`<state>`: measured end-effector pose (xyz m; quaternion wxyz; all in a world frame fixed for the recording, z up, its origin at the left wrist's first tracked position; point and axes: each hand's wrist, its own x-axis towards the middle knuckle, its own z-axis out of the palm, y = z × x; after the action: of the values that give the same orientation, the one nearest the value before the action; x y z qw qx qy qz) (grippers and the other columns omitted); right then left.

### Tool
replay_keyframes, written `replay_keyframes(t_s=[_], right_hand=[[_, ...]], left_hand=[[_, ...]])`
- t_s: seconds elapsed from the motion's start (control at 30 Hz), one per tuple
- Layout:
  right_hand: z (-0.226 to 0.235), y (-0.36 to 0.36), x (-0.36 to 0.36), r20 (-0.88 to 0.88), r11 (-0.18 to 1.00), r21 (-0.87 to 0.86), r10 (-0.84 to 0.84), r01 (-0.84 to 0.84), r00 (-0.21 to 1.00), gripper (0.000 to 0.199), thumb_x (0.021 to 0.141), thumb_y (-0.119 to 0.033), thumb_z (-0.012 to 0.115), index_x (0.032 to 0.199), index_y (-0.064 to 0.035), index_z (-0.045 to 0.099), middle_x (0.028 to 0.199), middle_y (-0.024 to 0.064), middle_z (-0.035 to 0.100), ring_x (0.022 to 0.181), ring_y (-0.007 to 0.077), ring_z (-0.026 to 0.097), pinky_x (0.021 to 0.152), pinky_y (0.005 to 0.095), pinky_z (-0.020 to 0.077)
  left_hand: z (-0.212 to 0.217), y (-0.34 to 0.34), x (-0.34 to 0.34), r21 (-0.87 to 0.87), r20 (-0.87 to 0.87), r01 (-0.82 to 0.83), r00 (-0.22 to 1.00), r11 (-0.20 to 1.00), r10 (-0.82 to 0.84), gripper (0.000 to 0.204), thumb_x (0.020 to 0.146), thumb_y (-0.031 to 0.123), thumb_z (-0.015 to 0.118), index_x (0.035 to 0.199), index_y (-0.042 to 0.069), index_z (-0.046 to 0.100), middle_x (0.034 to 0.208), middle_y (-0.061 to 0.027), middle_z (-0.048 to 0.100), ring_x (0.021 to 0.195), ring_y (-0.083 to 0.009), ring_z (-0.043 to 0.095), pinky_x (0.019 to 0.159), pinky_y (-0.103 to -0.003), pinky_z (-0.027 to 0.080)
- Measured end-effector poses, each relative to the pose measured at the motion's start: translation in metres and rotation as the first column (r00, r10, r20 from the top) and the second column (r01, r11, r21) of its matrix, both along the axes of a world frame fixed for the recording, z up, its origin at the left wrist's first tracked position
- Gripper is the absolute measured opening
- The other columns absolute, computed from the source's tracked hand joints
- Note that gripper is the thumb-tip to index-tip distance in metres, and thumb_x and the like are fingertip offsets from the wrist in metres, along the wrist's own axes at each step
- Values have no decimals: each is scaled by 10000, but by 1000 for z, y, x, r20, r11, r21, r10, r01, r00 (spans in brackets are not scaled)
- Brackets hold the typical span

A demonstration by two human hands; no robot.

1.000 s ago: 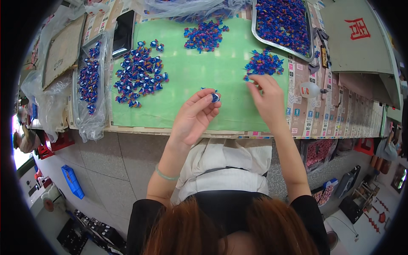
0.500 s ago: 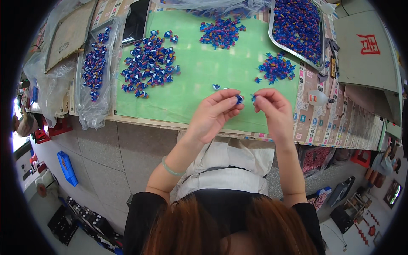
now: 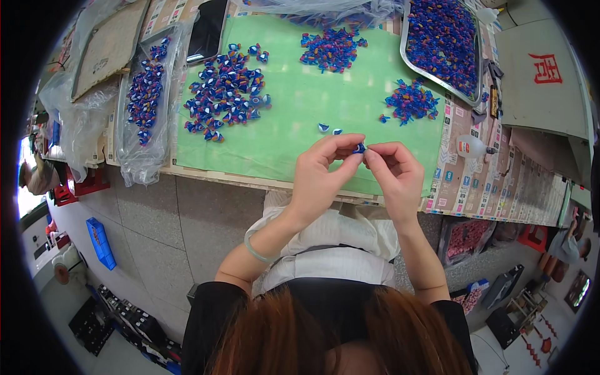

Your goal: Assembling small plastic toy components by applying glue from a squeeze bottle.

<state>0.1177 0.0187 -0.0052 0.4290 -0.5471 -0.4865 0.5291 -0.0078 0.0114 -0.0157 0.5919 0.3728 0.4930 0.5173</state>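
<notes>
My left hand [image 3: 322,178] and my right hand [image 3: 395,175] meet above the near edge of the green mat [image 3: 300,112], and both pinch one small blue piece [image 3: 360,148] between their fingertips. Two loose blue and white pieces [image 3: 329,129] lie on the mat just beyond my left hand. A heap of blue, white and orange pieces [image 3: 226,84] sits at the mat's left. Smaller heaps of blue and orange pieces lie at the far middle [image 3: 330,49] and to the right [image 3: 409,100].
A metal tray [image 3: 442,37] full of blue pieces stands at the far right. A clear bag [image 3: 145,100] with more pieces lies left of the mat, near a dark phone [image 3: 207,31]. A small white bottle [image 3: 470,147] lies on the table's right side.
My hands have come together and drawn back toward the table's near edge; the right hand, which was reaching to the right heap, now pinches the same small blue piece as the left.
</notes>
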Motion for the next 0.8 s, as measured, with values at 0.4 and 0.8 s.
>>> replay_keyframes(t_s=[0.4, 0.8], right_hand=[[1, 5, 6, -238, 983, -179, 0, -44, 971, 65, 765, -43, 549, 764, 21, 543, 691, 45, 562, 632, 96, 522, 631, 215, 414], [14, -2, 16, -466, 942, -320, -61, -104, 883, 97, 819, -103, 491, 816, -7, 500, 710, 44, 514, 612, 94, 491, 560, 220, 405]], left_hand=[[0, 0, -1, 277, -304, 58, 952, 959, 30, 228, 691, -23, 567, 916, 5, 583, 785, -68, 572, 674, -131, 555, 605, -235, 441], [6, 5, -10, -88, 326, 237, 925, 967, -197, 242, 746, -9, 546, 988, -6, 546, 914, -80, 570, 828, -133, 530, 755, -247, 435]])
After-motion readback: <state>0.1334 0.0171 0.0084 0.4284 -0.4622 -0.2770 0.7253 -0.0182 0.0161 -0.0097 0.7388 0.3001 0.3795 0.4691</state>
